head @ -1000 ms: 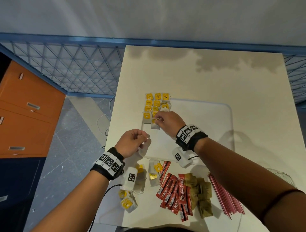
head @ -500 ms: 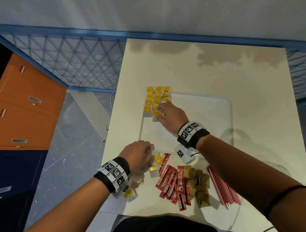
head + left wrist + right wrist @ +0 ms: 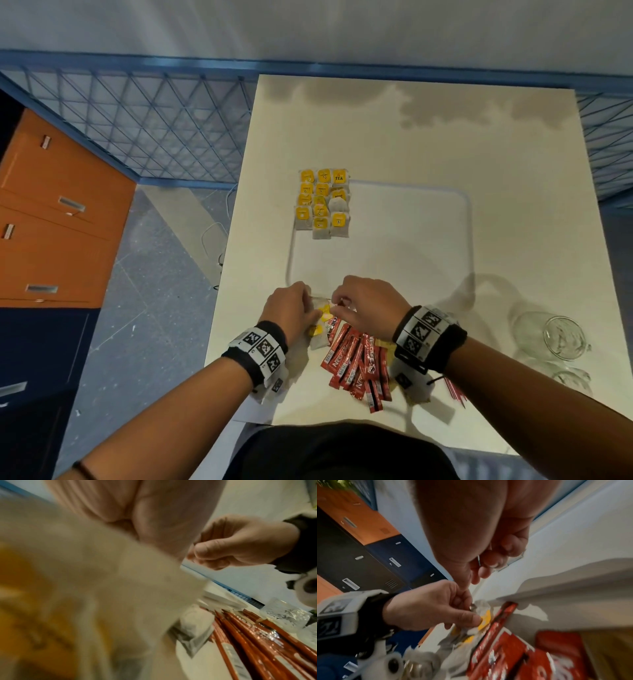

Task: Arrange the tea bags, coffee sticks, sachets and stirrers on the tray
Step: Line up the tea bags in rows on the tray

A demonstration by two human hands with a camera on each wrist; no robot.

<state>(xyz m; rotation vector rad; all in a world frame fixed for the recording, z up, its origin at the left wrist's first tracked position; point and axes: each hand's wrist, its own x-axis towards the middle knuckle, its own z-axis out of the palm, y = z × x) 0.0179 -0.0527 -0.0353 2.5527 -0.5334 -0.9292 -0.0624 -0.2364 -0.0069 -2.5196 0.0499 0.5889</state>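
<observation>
Several yellow-tagged tea bags [image 3: 322,202] lie in rows at the far left corner of the white tray [image 3: 428,240]. Just before the tray's near edge, my left hand [image 3: 313,306] pinches a loose tea bag [image 3: 323,311] by its yellow tag [image 3: 485,616]. My right hand [image 3: 337,303] is right beside it, thumb and finger pinching a thin white string [image 3: 478,559] that runs from that bag. More loose tea bags [image 3: 317,337] lie under my left hand. Red coffee sticks [image 3: 356,363] are fanned out below my right hand. My right wrist hides most of the sachets and the red stirrers [image 3: 454,394].
Two clear glass jars [image 3: 555,339] lie at the table's right edge. The cream table [image 3: 411,137] ends close to my left hand, with floor and orange cabinets [image 3: 61,212] beyond. A blue mesh fence [image 3: 154,120] runs behind it.
My right hand left the tea bag rows on the tray and came back to the near edge. My left hand lifted a tea bag from the loose pile, and the hands met over it.
</observation>
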